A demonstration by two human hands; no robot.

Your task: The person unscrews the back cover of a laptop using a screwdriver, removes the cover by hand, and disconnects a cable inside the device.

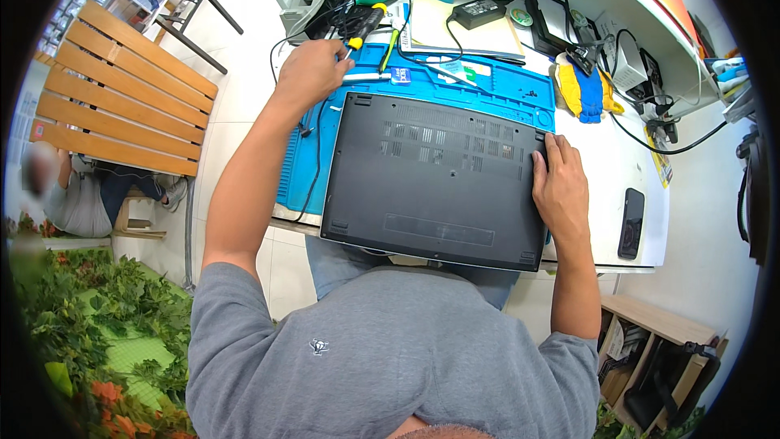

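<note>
A black laptop (pixel 439 183) lies upside down, its vented bottom cover facing up. It rests partly on a blue repair mat (pixel 305 167) and reaches over the table's near edge. My right hand (pixel 562 183) lies on the laptop's right edge, fingers stretched out. Beyond the laptop's far left corner, my left hand (pixel 313 73) has its fingers curled at the shaft end of a black and yellow screwdriver (pixel 370 26); part of the grip is hidden. A silver, pen-like tool (pixel 366 77) and a small blue-and-white packet (pixel 400 75) lie on the mat beside that hand.
A power adapter (pixel 479 12) sits on papers at the back, its cable looping around. Yellow-blue gloves (pixel 585 91) and a phone (pixel 631 223) lie to the right. A thin black cable (pixel 315 171) runs along the laptop's left side. A slatted wooden chair (pixel 130 89) stands left, near another person.
</note>
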